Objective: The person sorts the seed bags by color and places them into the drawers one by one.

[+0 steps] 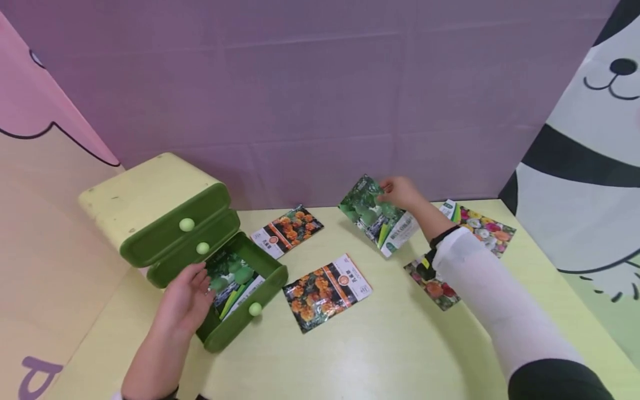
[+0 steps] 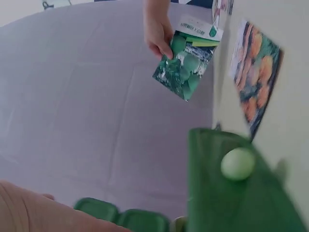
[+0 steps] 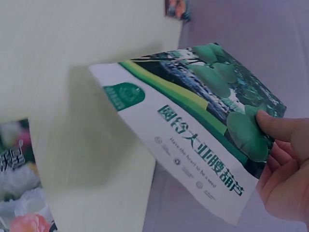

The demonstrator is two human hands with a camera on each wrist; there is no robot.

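Seed packets were being sorted into a small green drawer unit (image 1: 165, 222) at the left end of the bench (image 1: 390, 344). Bottom drawer (image 1: 250, 294) stood pulled out; one green-gourd packet (image 1: 232, 280) already lay inside. Left hand (image 1: 187, 297) rested against the drawer's near side, fingers relaxed, gripping nothing as far as could be seen. Right hand (image 1: 400, 193) pinched a second green-gourd packet (image 1: 377, 215) by its upper edge, lifted off the bench near the back wall, well apart from the drawer.

Left on the bench: two orange-flower packets (image 1: 327, 291) (image 1: 287, 230) between drawer and right arm, and two mixed-flower packets (image 1: 482, 225) (image 1: 435, 286) by the right forearm.

Judged early in the job: one packet stowed, one in hand, four untouched; upper two drawers shut.
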